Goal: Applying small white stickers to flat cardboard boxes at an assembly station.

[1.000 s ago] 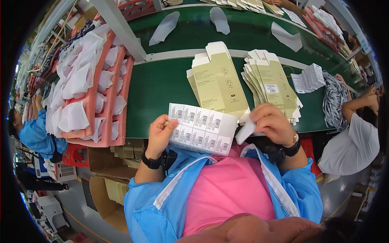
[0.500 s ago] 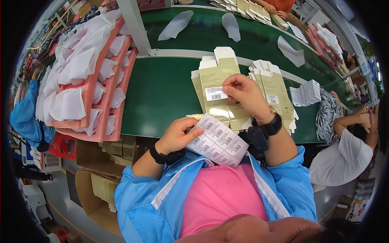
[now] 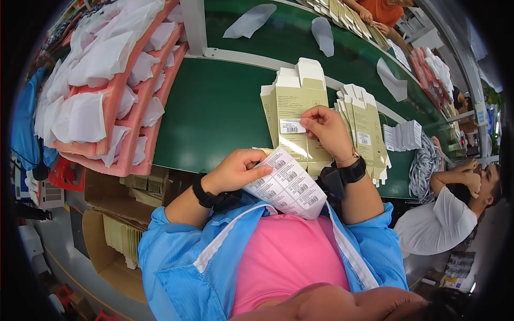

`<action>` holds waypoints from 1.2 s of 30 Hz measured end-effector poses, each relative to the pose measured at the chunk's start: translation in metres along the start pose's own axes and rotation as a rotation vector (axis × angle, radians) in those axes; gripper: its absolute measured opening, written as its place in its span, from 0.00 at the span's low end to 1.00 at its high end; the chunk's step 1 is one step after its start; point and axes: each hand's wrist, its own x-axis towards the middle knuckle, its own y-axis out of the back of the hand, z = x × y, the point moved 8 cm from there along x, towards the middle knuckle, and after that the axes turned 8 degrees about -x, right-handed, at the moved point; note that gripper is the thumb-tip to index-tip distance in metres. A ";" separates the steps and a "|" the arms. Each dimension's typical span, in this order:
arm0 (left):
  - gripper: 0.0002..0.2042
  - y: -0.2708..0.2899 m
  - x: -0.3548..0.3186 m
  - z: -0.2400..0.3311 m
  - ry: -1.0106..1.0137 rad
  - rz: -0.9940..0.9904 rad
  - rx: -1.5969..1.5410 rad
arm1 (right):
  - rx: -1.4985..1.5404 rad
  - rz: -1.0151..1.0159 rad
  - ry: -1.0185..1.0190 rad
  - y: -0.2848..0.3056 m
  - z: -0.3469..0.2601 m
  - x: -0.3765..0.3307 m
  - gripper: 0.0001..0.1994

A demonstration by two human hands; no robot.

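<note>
Left hand (image 3: pixel 233 171): half-curled — your thumb presses the barcode sheet (image 3: pixel 289 184) at its upper left edge.
Right hand (image 3: pixel 331 132): nearly closed — you pinch the white label (image 3: pixel 289 127) by its right end.
Label spot: over the face of the gold carton (image 3: pixel 300 101), left of the carton pile (image 3: pixel 368 120).

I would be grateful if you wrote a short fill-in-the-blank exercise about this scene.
1. The left hand holds a sheet of labels with its ____ across the printed face.
2. The right hand has its fingertips at a small label whose background colour is ____.
3. Under the open blue jacket, the shirt is ____.
4. The bundle of grey cords lies at the table's ____ end, away from the foam trays.

Missing words: thumb; white; pink; right.
</note>
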 end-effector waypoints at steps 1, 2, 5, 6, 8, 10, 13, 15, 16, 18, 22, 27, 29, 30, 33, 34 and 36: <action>0.09 0.000 0.000 -0.001 0.003 -0.004 0.001 | -0.002 0.004 0.003 0.000 0.000 0.000 0.04; 0.09 0.000 0.000 -0.002 0.006 -0.007 0.002 | -0.004 0.008 0.006 0.000 -0.001 -0.001 0.04; 0.09 -0.004 0.001 0.006 -0.059 0.021 -0.044 | -0.090 0.035 0.050 0.001 -0.006 -0.002 0.04; 0.09 -0.005 0.001 0.008 -0.090 0.033 -0.065 | -0.173 0.059 0.091 0.001 -0.011 -0.004 0.04; 0.09 -0.004 0.002 0.006 -0.085 0.041 -0.052 | -0.254 0.090 0.130 -0.001 -0.015 -0.005 0.03; 0.08 -0.003 0.004 0.004 -0.080 0.047 -0.027 | -0.551 0.192 0.374 -0.006 -0.037 -0.011 0.04; 0.07 -0.002 0.000 0.007 -0.117 0.033 0.038 | -0.687 0.260 0.481 -0.008 -0.050 -0.021 0.04; 0.07 0.000 -0.002 0.011 -0.151 0.022 0.068 | -0.654 0.254 0.472 -0.005 -0.054 -0.024 0.04; 0.07 0.000 -0.003 0.019 -0.254 0.024 0.142 | -0.668 0.265 0.473 -0.001 -0.058 -0.026 0.04; 0.08 -0.002 -0.008 0.035 -0.460 0.040 0.278 | -0.647 0.369 0.543 0.008 -0.071 -0.041 0.04; 0.08 -0.004 -0.006 0.024 -0.286 -0.018 0.217 | -0.700 0.487 0.585 0.042 -0.086 -0.065 0.05; 0.07 0.000 -0.004 0.009 -0.184 0.024 0.103 | -0.839 0.552 0.508 0.104 -0.062 -0.089 0.08; 0.07 -0.002 -0.003 0.012 -0.199 0.007 0.056 | -0.834 0.439 0.321 0.122 -0.026 -0.086 0.12; 0.07 -0.003 -0.001 0.013 -0.204 -0.004 0.037 | -0.825 0.385 0.227 0.128 -0.006 -0.085 0.14; 0.08 -0.006 0.001 0.018 -0.248 0.002 -0.065 | -0.690 0.360 0.132 0.131 0.043 -0.083 0.19; 0.08 -0.005 0.000 0.019 -0.270 0.007 -0.115 | -0.621 0.346 0.086 0.130 0.054 -0.082 0.21; 0.09 -0.004 0.002 0.017 -0.242 0.002 -0.134 | -0.739 0.416 0.155 0.129 0.042 -0.085 0.22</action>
